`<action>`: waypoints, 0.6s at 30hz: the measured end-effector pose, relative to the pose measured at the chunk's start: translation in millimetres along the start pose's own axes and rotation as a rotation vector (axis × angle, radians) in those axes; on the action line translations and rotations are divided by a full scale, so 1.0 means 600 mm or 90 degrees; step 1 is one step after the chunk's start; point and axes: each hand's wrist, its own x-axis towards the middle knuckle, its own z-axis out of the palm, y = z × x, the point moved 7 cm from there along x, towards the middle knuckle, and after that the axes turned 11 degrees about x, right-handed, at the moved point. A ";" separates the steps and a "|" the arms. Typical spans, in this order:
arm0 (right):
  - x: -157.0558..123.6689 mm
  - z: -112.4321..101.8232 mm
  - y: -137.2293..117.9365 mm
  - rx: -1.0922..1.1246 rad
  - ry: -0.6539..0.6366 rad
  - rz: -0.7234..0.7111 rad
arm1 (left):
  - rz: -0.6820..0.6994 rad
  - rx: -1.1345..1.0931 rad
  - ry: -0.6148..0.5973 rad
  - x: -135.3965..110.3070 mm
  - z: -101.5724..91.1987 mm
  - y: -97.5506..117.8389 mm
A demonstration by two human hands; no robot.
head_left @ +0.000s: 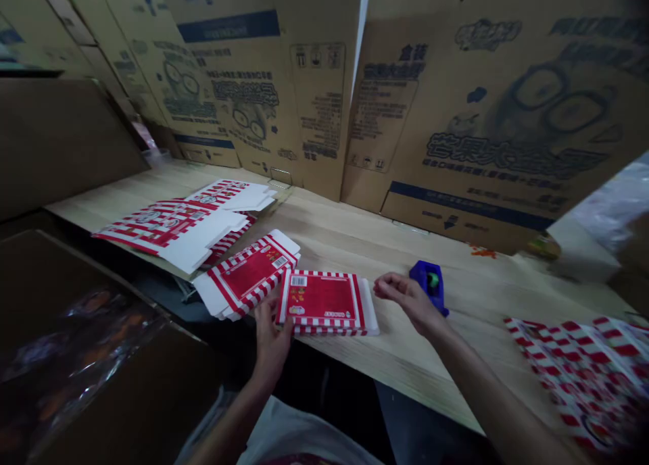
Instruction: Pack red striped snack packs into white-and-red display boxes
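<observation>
A flat red carton with white striped edges (324, 299) lies on the table in front of me, its white end flap sticking out on the right. My left hand (272, 336) grips the carton's near left corner, thumb along the front edge. To the right of the flap, my right hand (405, 301) hovers apart from the carton, thumb and fingertips pinched together; whatever is between them is too small to make out. Just behind that hand stands a blue tape dispenser (428, 288) with a green roll core. Another striped carton (248, 272) lies tilted at the left, close against the first.
Flattened striped cartons (177, 225) are piled on the table's left part. More striped cartons (583, 370) lie at the right. Large printed cardboard boxes (253, 73) wall off the back. An open brown box (116, 384) with plastic-wrapped items stands below the table's left edge.
</observation>
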 end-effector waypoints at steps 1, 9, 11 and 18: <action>-0.002 0.011 0.010 -0.019 -0.019 0.000 | 0.054 0.085 0.010 -0.001 -0.009 0.004; -0.030 0.055 0.042 -0.107 -0.077 -0.039 | 0.182 0.623 -0.165 0.206 -0.031 0.023; -0.042 0.054 0.042 -0.127 -0.077 -0.042 | 0.163 0.655 -0.237 0.257 -0.030 0.005; -0.075 0.048 0.065 -0.136 -0.086 -0.011 | 0.128 0.673 -0.312 0.299 -0.035 -0.010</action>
